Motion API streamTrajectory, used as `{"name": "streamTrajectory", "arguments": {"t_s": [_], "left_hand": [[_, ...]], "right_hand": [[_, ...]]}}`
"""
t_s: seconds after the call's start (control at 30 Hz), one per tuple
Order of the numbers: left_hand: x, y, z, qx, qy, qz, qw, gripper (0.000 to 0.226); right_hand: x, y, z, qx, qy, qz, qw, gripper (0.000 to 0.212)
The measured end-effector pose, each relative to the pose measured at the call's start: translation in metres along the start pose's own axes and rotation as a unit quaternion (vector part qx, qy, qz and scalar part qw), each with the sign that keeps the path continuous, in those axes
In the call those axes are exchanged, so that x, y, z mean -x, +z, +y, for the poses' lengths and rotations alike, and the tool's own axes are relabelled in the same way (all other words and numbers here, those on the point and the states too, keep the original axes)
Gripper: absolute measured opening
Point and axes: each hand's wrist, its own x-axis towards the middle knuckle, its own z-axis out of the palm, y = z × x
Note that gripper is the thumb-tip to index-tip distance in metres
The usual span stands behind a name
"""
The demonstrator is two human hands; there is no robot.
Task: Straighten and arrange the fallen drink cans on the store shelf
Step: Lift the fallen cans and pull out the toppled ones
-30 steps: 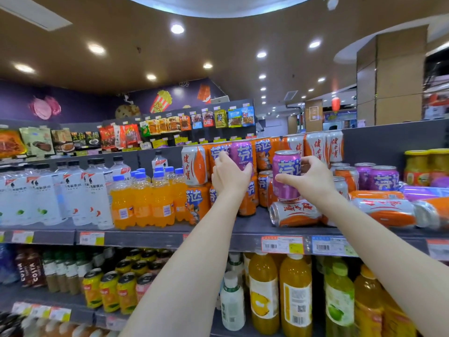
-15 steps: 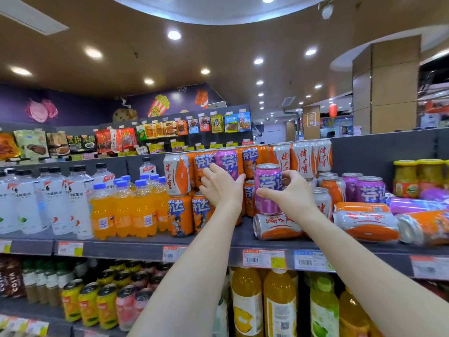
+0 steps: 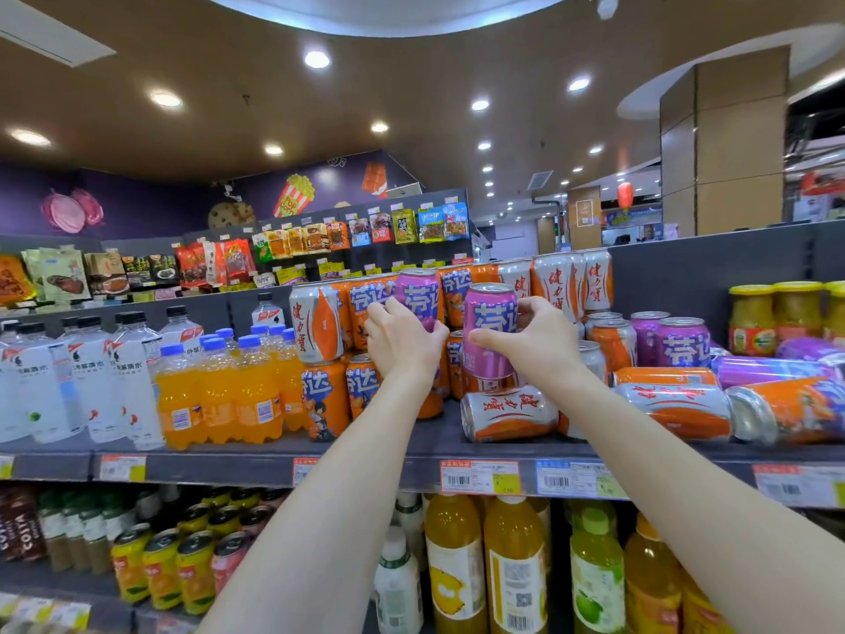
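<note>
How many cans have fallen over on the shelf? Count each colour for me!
White-and-orange fallen cans: 2
Orange fallen cans: 2
Purple fallen cans: 1, maybe another behind
Total: 5 clearly seen

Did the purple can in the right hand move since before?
Cannot tell. The camera shifted, but the purple can sits just above the fallen silver can as before, gripped by the right hand.

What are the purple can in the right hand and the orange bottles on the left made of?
Purple can: likely aluminium, glossy printed wrap; silvery rim and lid show on top. Orange bottles: look like clear plastic, with liquid showing through and blue screw caps.
</note>
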Motion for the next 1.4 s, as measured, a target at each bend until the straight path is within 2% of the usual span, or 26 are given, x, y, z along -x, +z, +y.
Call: {"name": "streamTrajectory", "arguments": {"t_s": [0.23,0.47,0.6,0.8,1.2,1.3,1.4], "left_hand": [[-0.004,-0.009,0.001,0.062,0.027,0.004,0.998,0.072],[0.002,-0.020,0.021,0.155,0.042,0.019,0.987,0.068],[0.013,-0.018,0.044,0.228,0.039,-0.019,0.973,0.068],[0.035,-0.016,0.080,0.286,0.094,-0.067,0.951,0.067],[0.087,0.005,0.141,0.403,0.143,-0.181,0.886,0.067],[0.102,0.005,0.154,0.409,0.146,-0.192,0.880,0.068],[0.110,0.005,0.172,0.401,0.150,-0.195,0.882,0.066]], "right_hand": [[0.000,-0.009,-0.009,-0.017,-0.006,-0.006,1.000,0.055],[-0.004,-0.051,-0.022,-0.017,-0.009,0.022,1.000,0.052],[-0.008,-0.085,-0.020,-0.005,0.003,0.064,0.998,0.052],[-0.003,-0.128,-0.008,0.054,0.035,0.106,0.992,0.062],[0.033,-0.231,0.004,0.156,0.102,0.223,0.957,0.055],[0.032,-0.258,0.012,0.159,0.122,0.242,0.949,0.062],[0.026,-0.280,0.023,0.155,0.129,0.233,0.951,0.060]]}}
